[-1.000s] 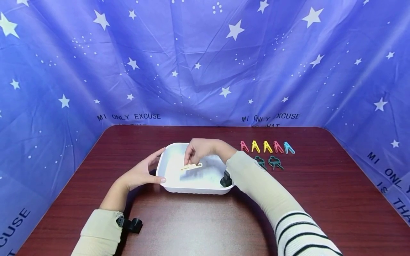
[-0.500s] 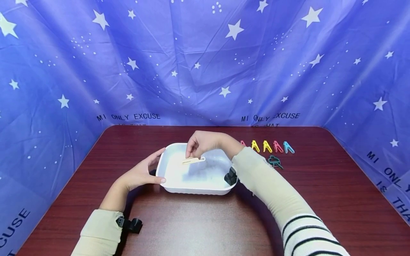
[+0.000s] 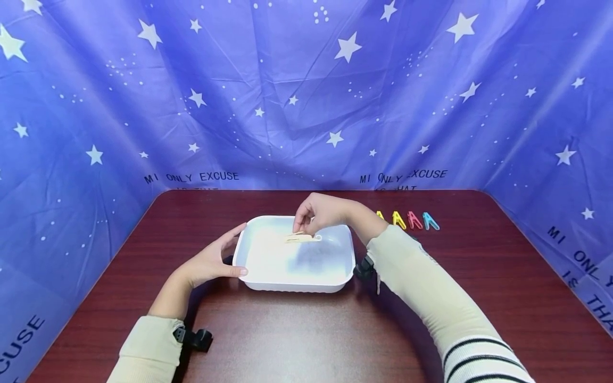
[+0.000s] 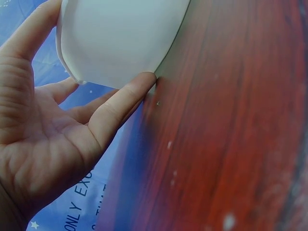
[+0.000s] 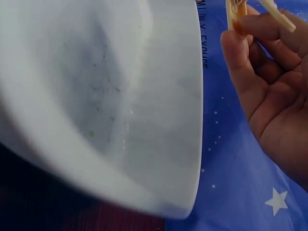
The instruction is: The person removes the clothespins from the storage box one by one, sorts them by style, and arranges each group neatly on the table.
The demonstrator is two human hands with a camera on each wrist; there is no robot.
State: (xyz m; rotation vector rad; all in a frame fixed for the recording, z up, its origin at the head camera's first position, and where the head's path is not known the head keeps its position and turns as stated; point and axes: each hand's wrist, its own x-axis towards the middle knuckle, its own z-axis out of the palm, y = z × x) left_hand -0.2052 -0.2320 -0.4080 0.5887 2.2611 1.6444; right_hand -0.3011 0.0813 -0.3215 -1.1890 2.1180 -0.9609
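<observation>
A white plastic basin (image 3: pixel 297 287) stands on the table. My left hand (image 3: pixel 213 260) holds its left end, thumb on the near rim and fingers spread along the far side; the left wrist view shows the thumb (image 4: pixel 127 98) against the basin's edge. Above the basin's inside, my right hand (image 3: pixel 323 211) pinches a cream clothes peg (image 3: pixel 304 239) with a small hook at one end. In the right wrist view part of that peg (image 5: pixel 279 15) shows at the top between thumb and fingers, the rest cut off by the frame.
At the back right lie a yellow peg (image 3: pixel 398 220), a red peg (image 3: pixel 414 219) and a blue peg (image 3: pixel 431 221). Another yellow peg (image 3: pixel 380 215) is partly hidden by the right arm. Behind the dark red table (image 3: pixel 479 255) hangs a blue star-patterned cloth (image 3: pixel 306 149).
My right hand has lifted the cream peg from low in the basin and moved to the right. The right sleeve now covers the green clips and one red peg. The left hand stays put.
</observation>
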